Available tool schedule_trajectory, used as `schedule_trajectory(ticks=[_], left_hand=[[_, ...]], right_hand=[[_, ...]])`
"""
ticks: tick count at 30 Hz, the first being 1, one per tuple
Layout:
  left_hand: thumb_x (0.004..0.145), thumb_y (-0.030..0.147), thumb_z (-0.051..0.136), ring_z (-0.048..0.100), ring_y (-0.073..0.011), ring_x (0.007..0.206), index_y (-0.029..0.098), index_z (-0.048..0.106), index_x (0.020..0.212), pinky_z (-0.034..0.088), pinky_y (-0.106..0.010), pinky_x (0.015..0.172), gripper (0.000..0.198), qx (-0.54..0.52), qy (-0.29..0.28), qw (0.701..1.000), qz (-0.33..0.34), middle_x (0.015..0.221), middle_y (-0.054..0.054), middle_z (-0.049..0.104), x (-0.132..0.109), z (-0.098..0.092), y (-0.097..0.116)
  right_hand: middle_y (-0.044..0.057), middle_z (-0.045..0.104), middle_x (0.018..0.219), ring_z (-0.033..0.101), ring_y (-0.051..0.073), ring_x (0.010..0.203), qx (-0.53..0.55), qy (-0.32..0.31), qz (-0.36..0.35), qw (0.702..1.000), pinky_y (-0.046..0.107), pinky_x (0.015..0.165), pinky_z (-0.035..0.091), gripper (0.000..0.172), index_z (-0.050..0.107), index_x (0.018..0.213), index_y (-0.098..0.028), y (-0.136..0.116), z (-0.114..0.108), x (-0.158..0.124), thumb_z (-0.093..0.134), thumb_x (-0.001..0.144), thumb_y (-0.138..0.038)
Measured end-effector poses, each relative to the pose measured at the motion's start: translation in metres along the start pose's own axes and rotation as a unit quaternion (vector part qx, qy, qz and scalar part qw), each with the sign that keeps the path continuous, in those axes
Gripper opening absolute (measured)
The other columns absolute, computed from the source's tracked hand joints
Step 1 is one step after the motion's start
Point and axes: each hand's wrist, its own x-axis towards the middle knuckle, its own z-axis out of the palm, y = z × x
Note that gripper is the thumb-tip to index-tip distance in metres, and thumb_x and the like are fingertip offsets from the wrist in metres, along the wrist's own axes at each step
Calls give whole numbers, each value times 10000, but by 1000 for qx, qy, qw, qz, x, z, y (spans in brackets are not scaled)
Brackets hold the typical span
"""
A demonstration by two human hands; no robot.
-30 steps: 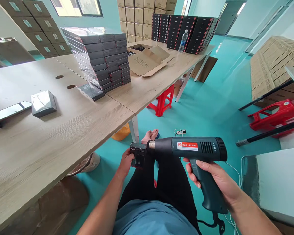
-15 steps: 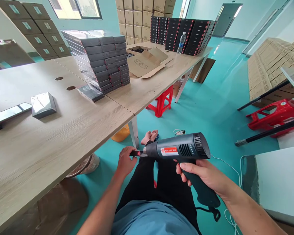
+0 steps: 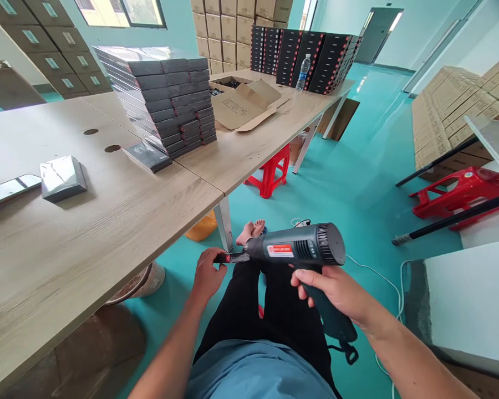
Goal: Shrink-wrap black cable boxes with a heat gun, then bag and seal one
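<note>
The left hand (image 3: 209, 271) is pinching a slim dark box (image 3: 235, 257) between thumb and fingers, and the grip is hiding its near end. The box is hovering by the knees of the black trousers (image 3: 233, 310), turning only a narrow edge to the camera, so its wide faces are escaping view. The right hand (image 3: 330, 284) is wrapping around the handle of a heat gun (image 3: 293, 244), but the trigger is hiding from sight. The gun's nozzle (image 3: 254, 247) is overlapping the box's far end; I cannot tell whether the two are touching. Blur is making the red and white label (image 3: 280, 251) unreadable. On the table (image 3: 120, 221), a phone (image 3: 12, 187) is running off the left edge of view, near a shiny wrapped box (image 3: 63, 178). A stack of boxes (image 3: 172, 105) is partly blocking an open carton (image 3: 241, 105). A bucket (image 3: 154, 281) is half disappearing beneath the tabletop.
</note>
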Motion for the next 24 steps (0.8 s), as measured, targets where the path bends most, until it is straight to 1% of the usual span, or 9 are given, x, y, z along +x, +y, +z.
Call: schedule_trajectory(ticks=[1, 5, 7, 12, 14, 16, 20, 22, 24], left_hand=[[689, 81, 524, 592, -257, 990, 240, 637, 941, 460, -387, 905, 319, -8, 1, 1000, 0, 983, -46, 657, 0, -1, -1], [712, 98, 515, 602, -246, 1001, 238, 638, 970, 466, -383, 915, 319, -32, 13, 999, -4, 1017, -45, 645, -1, -2, -5], [718, 103, 509, 607, -242, 1002, 237, 638, 987, 473, -383, 911, 327, -44, 13, 999, -13, 1042, -46, 638, -1, -2, -7], [707, 105, 506, 604, -244, 1022, 239, 633, 998, 484, -380, 903, 344, -58, 4, 998, -27, 1072, -49, 630, -1, -3, -9], [707, 103, 507, 602, -246, 1027, 242, 630, 1002, 483, -384, 909, 349, -55, 7, 998, -31, 1076, -49, 629, -2, -4, -9], [711, 100, 504, 600, -248, 1033, 244, 629, 1005, 482, -385, 912, 350, -54, 6, 998, -28, 1075, -50, 630, -2, -3, -10], [702, 89, 508, 605, -253, 1028, 245, 629, 1006, 484, -392, 915, 363, -43, 8, 999, -22, 1066, -50, 636, -3, -1, -12], [706, 90, 519, 607, -255, 1025, 244, 631, 998, 477, -399, 929, 348, -30, 12, 999, -9, 1054, -52, 644, -3, 1, -13], [719, 93, 529, 602, -257, 1037, 242, 636, 982, 455, -416, 967, 321, -16, 12, 1000, 13, 1051, -57, 654, -3, 1, -13]], right_hand=[[35, 684, 833, 621, 167, 700, 10, 10, 7, 1000, 292, 592, 514, 339, 696, 970, -180, 2, -3, 0, 674, 819, -483], [40, 696, 876, 626, 151, 689, 80, -9, 22, 996, 266, 568, 506, 360, 678, 1047, -177, 11, -9, -2, 695, 818, -455], [40, 697, 872, 627, 148, 692, 107, 9, 18, 994, 258, 566, 507, 376, 673, 1072, -179, 14, -9, -2, 703, 815, -453], [46, 697, 859, 627, 149, 679, 125, 16, 28, 992, 253, 555, 506, 385, 676, 1073, -168, 18, -9, -1, 711, 807, -445], [45, 696, 866, 626, 152, 685, 125, 32, 20, 991, 257, 562, 511, 397, 672, 1080, -172, 19, -8, -1, 714, 803, -454], [43, 693, 855, 623, 153, 677, 119, 35, 24, 992, 259, 558, 510, 393, 677, 1068, -174, 20, -5, 0, 718, 798, -457], [55, 696, 879, 626, 154, 684, 114, -25, 16, 993, 267, 571, 508, 355, 701, 1003, -162, 19, 6, 2, 709, 805, -457], [51, 693, 896, 625, 154, 703, 114, -16, -6, 993, 273, 592, 515, 363, 702, 1023, -173, 17, 11, 2, 697, 815, -471], [41, 691, 879, 620, 152, 700, 104, 3, -3, 995, 272, 591, 514, 350, 703, 1035, -190, 15, 14, 2, 690, 820, -466]])
